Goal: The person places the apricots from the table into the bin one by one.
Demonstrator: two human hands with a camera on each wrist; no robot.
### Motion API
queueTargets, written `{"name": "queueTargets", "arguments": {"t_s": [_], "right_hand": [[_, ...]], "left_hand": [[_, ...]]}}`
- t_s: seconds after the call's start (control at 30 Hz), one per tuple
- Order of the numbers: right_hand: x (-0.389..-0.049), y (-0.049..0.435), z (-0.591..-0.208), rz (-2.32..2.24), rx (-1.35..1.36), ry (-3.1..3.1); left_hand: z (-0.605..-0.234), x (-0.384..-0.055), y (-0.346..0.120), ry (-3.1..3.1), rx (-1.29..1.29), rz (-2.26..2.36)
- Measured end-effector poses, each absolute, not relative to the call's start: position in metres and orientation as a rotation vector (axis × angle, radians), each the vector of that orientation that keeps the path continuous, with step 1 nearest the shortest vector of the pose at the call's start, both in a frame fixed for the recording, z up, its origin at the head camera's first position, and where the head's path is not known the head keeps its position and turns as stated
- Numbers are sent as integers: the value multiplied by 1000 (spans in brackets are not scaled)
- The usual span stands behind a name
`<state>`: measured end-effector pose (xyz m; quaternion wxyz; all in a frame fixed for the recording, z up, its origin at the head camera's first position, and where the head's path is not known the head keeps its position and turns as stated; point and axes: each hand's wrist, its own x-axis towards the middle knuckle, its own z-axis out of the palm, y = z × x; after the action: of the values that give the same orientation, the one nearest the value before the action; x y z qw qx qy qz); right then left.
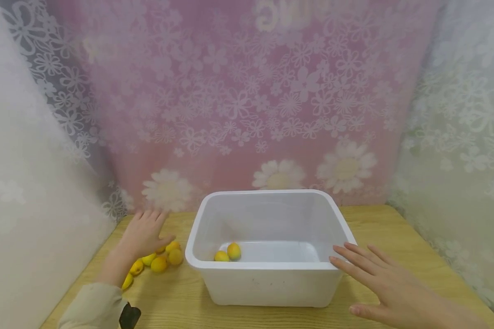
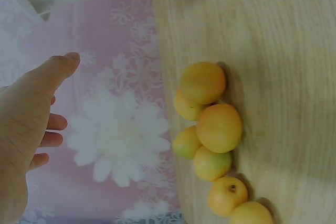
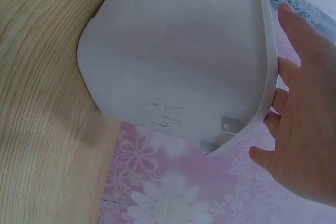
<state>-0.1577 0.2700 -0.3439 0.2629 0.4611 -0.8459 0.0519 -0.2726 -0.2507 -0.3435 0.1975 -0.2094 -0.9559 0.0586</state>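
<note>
A white plastic tub (image 1: pixel 271 285) stands on the wooden table with two small yellow-orange fruits (image 1: pixel 233 251) inside, near its left end. To its left lies a group of several similar fruits (image 1: pixel 159 263), partly hidden by my left hand (image 1: pixel 146 233). That hand hovers above them, fingers extended and thumb out to the side, holding nothing. In the left wrist view the round fruits (image 2: pixel 219 128) lie close together on the table, apart from the hand. My right hand (image 1: pixel 384 278) is spread at the tub's right rim; whether its fingertips touch the rim I cannot tell.
The wooden table (image 1: pixel 378 228) extends to both sides of the tub. A pink flower-patterned curtain (image 1: pixel 247 114) hangs behind it, with pale sheets (image 1: pixel 469 151) closing in the left and right sides. A dark object (image 1: pixel 129 316) sits by the left sleeve.
</note>
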Motion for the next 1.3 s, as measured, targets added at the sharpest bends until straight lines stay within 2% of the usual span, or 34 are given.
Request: {"name": "queueTargets", "arguments": {"t_s": [0.67,1.3], "right_hand": [[-157,271,-343,93,1239,-2308],[-156,270,-343,120,1239,-2293]], "left_hand": [[-404,-268,-255,-2831,-552,40],[-427,-273,-254,-2819,-549,107]]}}
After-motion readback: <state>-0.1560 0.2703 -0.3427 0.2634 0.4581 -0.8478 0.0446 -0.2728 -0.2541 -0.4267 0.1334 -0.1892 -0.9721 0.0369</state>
